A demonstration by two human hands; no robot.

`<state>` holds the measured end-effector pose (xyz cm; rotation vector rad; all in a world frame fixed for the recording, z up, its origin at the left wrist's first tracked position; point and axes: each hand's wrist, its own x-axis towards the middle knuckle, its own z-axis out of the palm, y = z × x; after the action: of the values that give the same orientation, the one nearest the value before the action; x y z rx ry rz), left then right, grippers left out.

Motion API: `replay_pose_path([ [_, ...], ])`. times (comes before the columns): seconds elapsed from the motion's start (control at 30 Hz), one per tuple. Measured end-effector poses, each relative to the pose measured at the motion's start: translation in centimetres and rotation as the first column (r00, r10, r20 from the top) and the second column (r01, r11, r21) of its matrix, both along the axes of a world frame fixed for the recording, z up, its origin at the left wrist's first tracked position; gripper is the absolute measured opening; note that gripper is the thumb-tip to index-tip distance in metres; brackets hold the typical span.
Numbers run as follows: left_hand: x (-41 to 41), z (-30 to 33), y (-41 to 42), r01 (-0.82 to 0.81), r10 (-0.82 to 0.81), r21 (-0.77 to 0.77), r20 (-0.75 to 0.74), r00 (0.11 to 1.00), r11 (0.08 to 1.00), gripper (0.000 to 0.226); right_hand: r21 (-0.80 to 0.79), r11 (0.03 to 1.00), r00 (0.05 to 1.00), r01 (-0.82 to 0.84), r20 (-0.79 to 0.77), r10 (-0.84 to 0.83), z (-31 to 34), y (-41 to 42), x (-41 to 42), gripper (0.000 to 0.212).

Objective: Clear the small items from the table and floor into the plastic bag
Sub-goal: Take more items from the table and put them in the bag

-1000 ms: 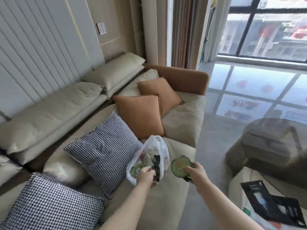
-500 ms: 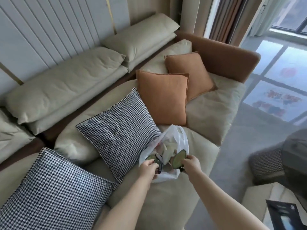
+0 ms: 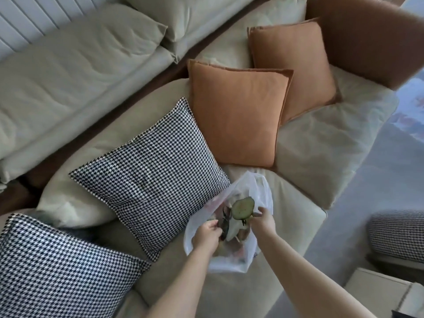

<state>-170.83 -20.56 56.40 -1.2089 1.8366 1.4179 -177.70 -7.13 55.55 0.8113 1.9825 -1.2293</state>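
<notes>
left hand (image 3: 205,234) gripping bag (image 3: 263,196) rim, right hand (image 3: 263,220) pinching green disc (image 3: 242,207)

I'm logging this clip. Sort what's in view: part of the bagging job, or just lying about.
Job: plastic bag, green round item, left hand holding the bag open, right hand pinching the item.
Lying about: houndstooth cushions, orange cushions, sofa.

Beige sofa (image 3: 309,143) — houndstooth, orange cushions

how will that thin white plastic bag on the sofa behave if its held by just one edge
The thin white plastic bag will probably sag and fold shut: its film is crumpled, and the left hand is holding its rim open. Its contents likely pull it down unevenly, so it may swing.
</notes>
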Motion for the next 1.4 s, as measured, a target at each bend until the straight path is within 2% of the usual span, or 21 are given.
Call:
replay_pose_path([
  [0.07,-0.4,-1.0,-0.2,0.002,-0.003,0.009,0.034,0.999,1.0,0.043,-0.01,0.998,0.997,-0.063,0.037,0.064,-0.5,-0.2,-0.3,0.053],
  [0.2,-0.3,-0.8,-0.6,0.013,-0.012,-0.016,0.098,0.995,1.0,0.044,0.03,0.987,0.984,-0.158,0.091,0.154,-0.4,0.3,0.0,0.045],
  [0.37,0.5,1.2,-0.8,0.084,-0.082,-0.019,0.082,0.993,0.996,0.045,0.053,0.968,0.966,-0.247,0.099,0.241,1.9,1.9,1.6,0.044],
  [0.47,1.1,3.4,-0.2,0.211,-0.21,-0.036,0.022,0.977,0.977,0.042,0.105,0.947,0.953,-0.302,0.04,0.3,3.6,3.0,3.2,0.021],
  [0.63,3.6,8.0,2.0,0.442,-0.448,-0.078,-0.09,0.889,0.893,0.035,0.209,0.929,0.946,-0.307,-0.041,0.322,6.8,5.1,7.8,0.03],
  [0.77,6.4,10.4,3.8,0.617,-0.635,-0.155,-0.131,0.761,0.771,0.03,0.316,0.886,0.927,-0.34,-0.049,0.373,8.6,7.5,12.3,0.02],
  [0.9,8.9,12.4,6.3,0.766,-0.809,-0.27,-0.104,0.579,0.583,0.03,0.484,0.808,0.91,-0.336,-0.055,0.412,11.2,10.7,17.8,0.025],
  [0.97,10.3,13.4,8.6,0.829,-0.886,-0.32,-0.091,0.454,0.458,0.035,0.529,0.793,0.92,-0.302,-0.057,0.388,12.2,13.1,21.2,0.021],
  [1.03,11.7,13.9,11.1,0.868,-0.937,-0.356,-0.074,0.342,0.345,0.038,0.527,0.818,0.945,-0.231,-0.079,0.318,12.6,15.4,24.1,0.017],
  [1.17,14.9,14.7,17.0,0.905,-0.99,-0.402,-0.037,0.139,0.142,0.038,0.524,0.85,0.982,-0.052,-0.129,0.14,12.8,20.4,29.7,0.022],
  [1.33,19.2,14.4,25.4,0.918,-0.998,-0.394,-0.027,-0.057,-0.041,0.037,0.502,0.852,0.987,0.146,-0.136,-0.089,12.8,27.0,37.0,0.032],
  [1.4,21.0,13.8,28.7,0.922,-0.995,-0.377,-0.015,-0.103,-0.09,0.034,0.485,0.847,0.976,0.218,-0.123,-0.181,12.2,29.6,40.2,0.03],
])
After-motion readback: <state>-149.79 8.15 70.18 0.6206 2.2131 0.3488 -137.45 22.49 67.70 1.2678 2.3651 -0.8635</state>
